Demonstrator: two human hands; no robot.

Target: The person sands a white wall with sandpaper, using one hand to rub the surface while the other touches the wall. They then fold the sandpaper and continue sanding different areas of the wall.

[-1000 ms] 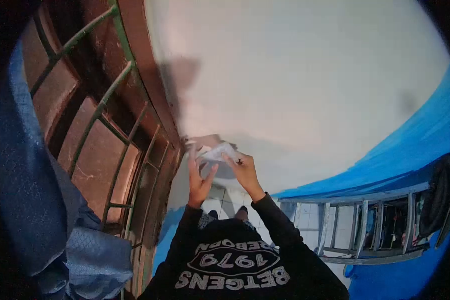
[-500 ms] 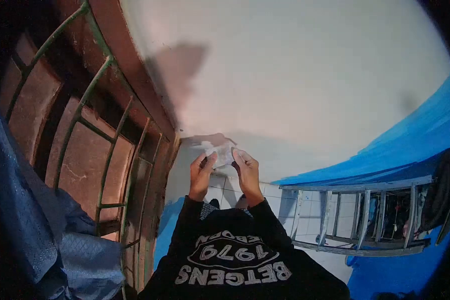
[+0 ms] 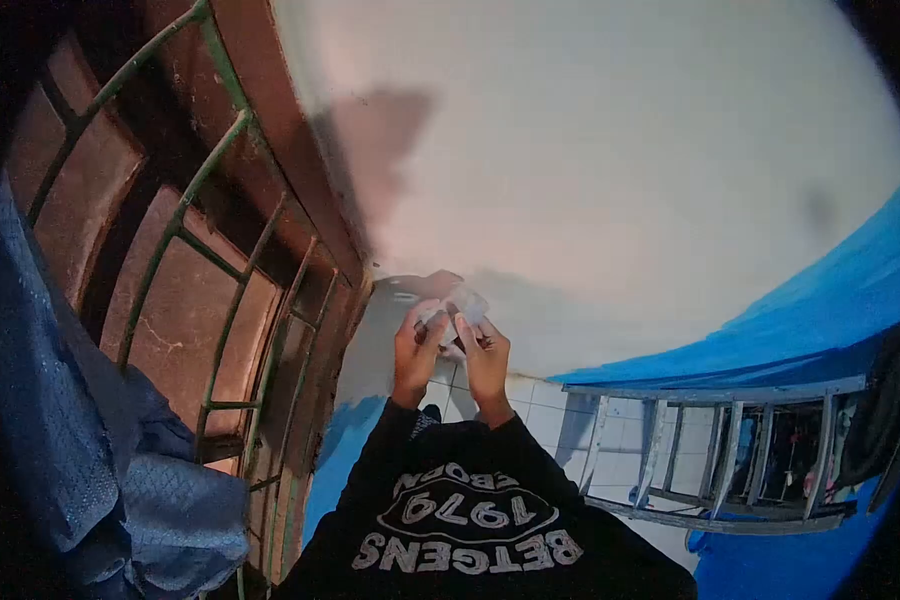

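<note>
A small, crumpled, whitish plastic piece (image 3: 465,300), partly see-through, is held up in front of my chest near the pale wall. My left hand (image 3: 416,355) is closed, pinching it at the left side. Close beside it, my right hand (image 3: 485,362) grips the right side with thumb and fingers. My fingers cover much of the lower part, and whether anything is inside it cannot be made out.
Green window bars (image 3: 175,225) and a blue patterned curtain (image 3: 185,515) are on the left. A metal ladder (image 3: 720,515) stands at the right, by blue-painted wall (image 3: 770,330). White floor tiles (image 3: 545,400) show below.
My hands have come closer together, and the plastic piece between them is more bunched up than before. The whole view has shifted slightly.
</note>
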